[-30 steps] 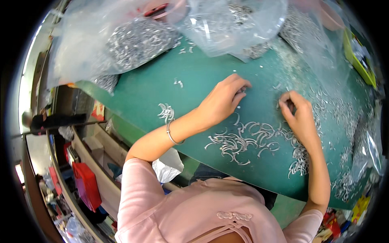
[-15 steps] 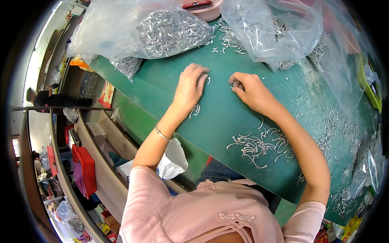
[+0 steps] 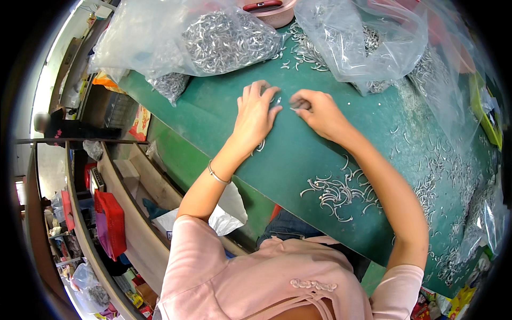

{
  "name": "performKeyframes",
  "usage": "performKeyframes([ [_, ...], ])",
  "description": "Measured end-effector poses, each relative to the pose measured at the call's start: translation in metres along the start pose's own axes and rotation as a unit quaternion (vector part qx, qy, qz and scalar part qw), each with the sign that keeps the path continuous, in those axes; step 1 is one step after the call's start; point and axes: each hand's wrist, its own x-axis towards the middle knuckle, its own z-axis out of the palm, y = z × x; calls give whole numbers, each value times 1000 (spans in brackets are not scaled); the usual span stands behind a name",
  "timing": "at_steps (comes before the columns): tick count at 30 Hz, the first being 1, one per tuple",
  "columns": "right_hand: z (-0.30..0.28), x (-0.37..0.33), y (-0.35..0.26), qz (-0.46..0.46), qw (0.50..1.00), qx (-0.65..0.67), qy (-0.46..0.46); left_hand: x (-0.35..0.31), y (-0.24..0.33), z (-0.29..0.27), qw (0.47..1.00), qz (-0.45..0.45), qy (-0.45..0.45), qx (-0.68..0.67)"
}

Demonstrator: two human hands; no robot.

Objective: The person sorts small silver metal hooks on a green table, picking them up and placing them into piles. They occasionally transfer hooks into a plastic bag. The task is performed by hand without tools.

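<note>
Green counter (image 3: 298,154) under me: a heap of curved metal hooks (image 3: 336,192) lies behind my right hand (image 3: 317,113), toward my body. My left hand (image 3: 256,114) rests flat, fingers spread, on the counter; the right is pinched on a small hook (image 3: 294,109). Beyond both hands sits a bag (image 3: 202,37) of hooks.
</note>
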Motion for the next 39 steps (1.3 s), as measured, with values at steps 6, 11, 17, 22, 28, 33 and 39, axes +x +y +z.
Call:
performKeyframes([
  [6,-41,-26,-7,-7,997,65,42,0,5,-4,999,14,-10,-35],
  [11,-144,-132,-4,89,979,-137,122,2,-3,13,997,59,3,58],
  [17,-137,-181,1,54,966,-230,104,20,57,21,989,125,-54,-58],
  [22,-127,-178,17,13,953,-259,158,34,146,62,925,293,-172,-167],
  [28,-161,-216,17,153,959,-184,155,54,164,106,894,382,-166,-166],
  [33,-167,-211,24,157,954,-195,166,42,135,97,914,341,-157,-155],
  [39,-156,-168,41,66,937,-276,204,44,77,70,965,221,-78,-120],
])
